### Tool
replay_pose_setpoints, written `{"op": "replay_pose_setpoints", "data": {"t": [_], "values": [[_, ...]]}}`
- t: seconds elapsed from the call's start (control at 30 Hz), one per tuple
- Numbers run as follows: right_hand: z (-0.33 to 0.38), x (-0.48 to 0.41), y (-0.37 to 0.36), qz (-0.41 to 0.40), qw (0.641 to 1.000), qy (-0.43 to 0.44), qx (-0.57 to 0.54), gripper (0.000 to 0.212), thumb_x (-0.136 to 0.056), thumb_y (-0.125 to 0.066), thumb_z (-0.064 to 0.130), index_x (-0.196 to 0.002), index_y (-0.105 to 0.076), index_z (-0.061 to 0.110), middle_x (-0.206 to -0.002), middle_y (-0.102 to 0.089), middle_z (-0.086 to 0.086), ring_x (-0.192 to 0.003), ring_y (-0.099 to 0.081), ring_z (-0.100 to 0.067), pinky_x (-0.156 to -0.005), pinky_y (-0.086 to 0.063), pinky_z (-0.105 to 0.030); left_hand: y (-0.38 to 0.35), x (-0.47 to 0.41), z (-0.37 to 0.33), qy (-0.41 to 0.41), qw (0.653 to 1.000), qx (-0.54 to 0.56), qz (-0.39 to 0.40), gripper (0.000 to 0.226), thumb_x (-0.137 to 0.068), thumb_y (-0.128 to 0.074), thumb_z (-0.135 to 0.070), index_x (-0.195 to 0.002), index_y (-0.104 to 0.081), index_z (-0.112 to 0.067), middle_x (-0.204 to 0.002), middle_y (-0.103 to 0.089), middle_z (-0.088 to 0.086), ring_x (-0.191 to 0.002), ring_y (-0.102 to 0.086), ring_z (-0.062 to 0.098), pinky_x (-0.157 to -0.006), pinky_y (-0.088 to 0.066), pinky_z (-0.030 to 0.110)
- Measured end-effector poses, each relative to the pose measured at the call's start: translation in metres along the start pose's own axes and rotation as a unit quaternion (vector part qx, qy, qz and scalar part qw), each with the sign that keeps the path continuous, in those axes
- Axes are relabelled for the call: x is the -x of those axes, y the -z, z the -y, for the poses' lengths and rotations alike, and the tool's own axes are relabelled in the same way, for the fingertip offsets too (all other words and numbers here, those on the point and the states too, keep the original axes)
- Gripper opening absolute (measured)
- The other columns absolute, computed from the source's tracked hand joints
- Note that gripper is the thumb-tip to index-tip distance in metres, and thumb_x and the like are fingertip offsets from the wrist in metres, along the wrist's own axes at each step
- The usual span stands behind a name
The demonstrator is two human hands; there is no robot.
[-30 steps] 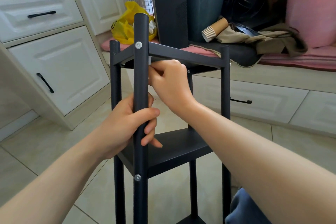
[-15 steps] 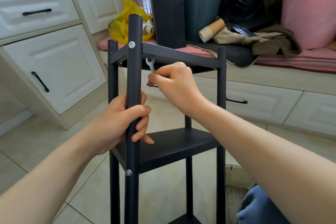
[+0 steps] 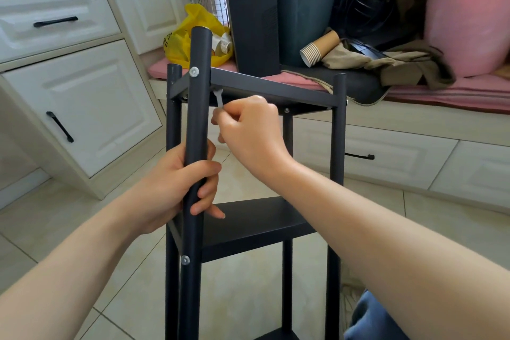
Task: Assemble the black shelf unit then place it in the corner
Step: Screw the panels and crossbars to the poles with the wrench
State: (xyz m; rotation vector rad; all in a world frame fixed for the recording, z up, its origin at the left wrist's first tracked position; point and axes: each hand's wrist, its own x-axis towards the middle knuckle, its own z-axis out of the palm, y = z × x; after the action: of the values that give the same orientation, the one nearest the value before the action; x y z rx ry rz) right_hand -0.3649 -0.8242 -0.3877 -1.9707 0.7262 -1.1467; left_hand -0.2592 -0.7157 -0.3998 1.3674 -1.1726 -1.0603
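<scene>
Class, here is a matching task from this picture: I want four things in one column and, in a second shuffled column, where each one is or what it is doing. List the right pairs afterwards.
Column one
1. left hand
2. right hand
3. paper cups
4. yellow bag

Column two
A. lie tipped on their side on the bench
B. grips the front post
C. pinches a small wrench under the top shelf
D. sits beside the computer tower

Pairs: 1-B, 2-C, 3-A, 4-D
</scene>
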Motion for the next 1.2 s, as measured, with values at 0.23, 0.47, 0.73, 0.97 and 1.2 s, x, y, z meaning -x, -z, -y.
{"op": "replay_pose_setpoints", "data": {"t": [0.23,0.47,0.73,0.97,1.2], "values": [[0.003,-0.004,-0.008,-0.003,0.999,0.012,-0.030,0.028,-0.098,-0.057,0.012,-0.081,-0.076,0.003,-0.072,-0.072,-0.006,-0.066,-0.067,-0.017,-0.073,-0.057,-0.035,0.003,0.003,0.002,0.003,1.000,0.001,0.014,0.026,-0.088,-0.058,-0.015,-0.068,-0.042,-0.020,-0.051,-0.039,0.007,-0.037,-0.039,0.018,-0.057,-0.059,0.042],[0.004,-0.010,-0.025,-0.016,0.997,-0.016,-0.072,0.026,-0.097,-0.058,0.009,-0.080,-0.075,0.000,-0.075,-0.071,-0.011,-0.073,-0.067,-0.027,-0.075,-0.057,-0.045,0.006,0.005,0.001,0.013,1.000,0.002,0.017,0.027,-0.088,-0.057,-0.012,-0.069,-0.037,-0.017,-0.052,-0.037,0.009,-0.038,-0.038,0.019,-0.058,-0.058,0.042],[-0.005,-0.011,-0.036,-0.067,0.996,0.039,-0.045,0.028,-0.097,-0.059,0.008,-0.071,-0.068,0.000,-0.065,-0.065,-0.009,-0.062,-0.058,-0.027,-0.064,-0.051,-0.037,0.006,0.007,0.000,0.012,0.999,0.008,0.040,0.023,-0.088,-0.058,-0.013,-0.071,-0.044,-0.020,-0.052,-0.040,0.008,-0.038,-0.041,0.018,-0.059,-0.059,0.043],[-0.006,-0.012,-0.028,-0.064,0.995,0.074,0.020,0.030,-0.097,-0.057,0.015,-0.072,-0.071,0.005,-0.065,-0.068,-0.005,-0.062,-0.059,-0.026,-0.064,-0.051,-0.043,0.007,0.007,0.000,0.005,0.999,0.004,0.042,0.024,-0.088,-0.059,-0.014,-0.070,-0.046,-0.023,-0.052,-0.041,0.008,-0.038,-0.042,0.017,-0.058,-0.059,0.043],[-0.006,-0.010,-0.019,-0.031,0.999,0.031,0.029,0.032,-0.096,-0.055,0.018,-0.073,-0.073,0.005,-0.065,-0.069,-0.007,-0.065,-0.065,-0.027,-0.070,-0.054,-0.044,0.009,0.007,0.002,0.010,0.999,0.009,0.030,0.022,-0.087,-0.058,-0.014,-0.073,-0.044,-0.023,-0.054,-0.040,0.009,-0.039,-0.041,0.018,-0.058,-0.059,0.043]]}}
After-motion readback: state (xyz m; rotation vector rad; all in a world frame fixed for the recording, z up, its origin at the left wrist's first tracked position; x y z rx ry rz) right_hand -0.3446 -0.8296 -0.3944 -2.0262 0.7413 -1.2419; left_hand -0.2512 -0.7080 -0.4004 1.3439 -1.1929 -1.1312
